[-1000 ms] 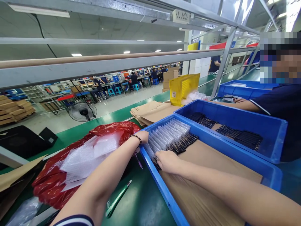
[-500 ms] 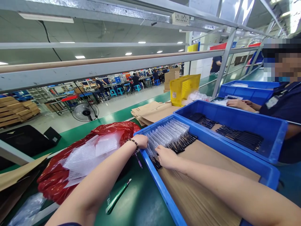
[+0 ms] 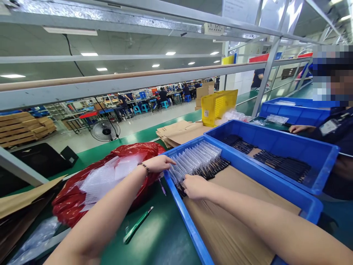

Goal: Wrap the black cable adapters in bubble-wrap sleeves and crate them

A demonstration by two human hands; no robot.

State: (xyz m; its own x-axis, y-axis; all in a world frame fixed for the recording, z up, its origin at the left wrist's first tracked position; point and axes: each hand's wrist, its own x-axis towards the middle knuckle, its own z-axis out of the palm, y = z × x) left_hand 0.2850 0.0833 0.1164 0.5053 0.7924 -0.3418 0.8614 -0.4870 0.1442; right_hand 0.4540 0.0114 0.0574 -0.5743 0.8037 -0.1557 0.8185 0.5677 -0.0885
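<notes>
A row of clear bubble-wrap pouches (image 3: 197,156) stands on edge in the near blue bin (image 3: 179,209), with thin black parts (image 3: 213,168) sticking out of their lower ends. My right hand (image 3: 195,187) is closed at the front end of the row, its fingertips against the nearest pouch and partly hidden. Over the bin's left corner is my left hand (image 3: 160,163), its index finger stretched toward the same front pouches. Nothing shows in its grasp; the other fingers are partly hidden. Brown cardboard (image 3: 220,209) lines the bin floor.
Left of the bin, a red plastic bag (image 3: 66,206) holds white bubble-wrap sheets. A green utility knife (image 3: 138,225) and a purple pen (image 3: 162,187) lie on the green table. Behind stands another blue bin (image 3: 324,165) of black parts. A co-worker's hand (image 3: 300,129) is at right.
My left hand has drawn slightly back to the left, and its index finger is now extended. My right hand stays at the front pouches. The view has shifted a little.
</notes>
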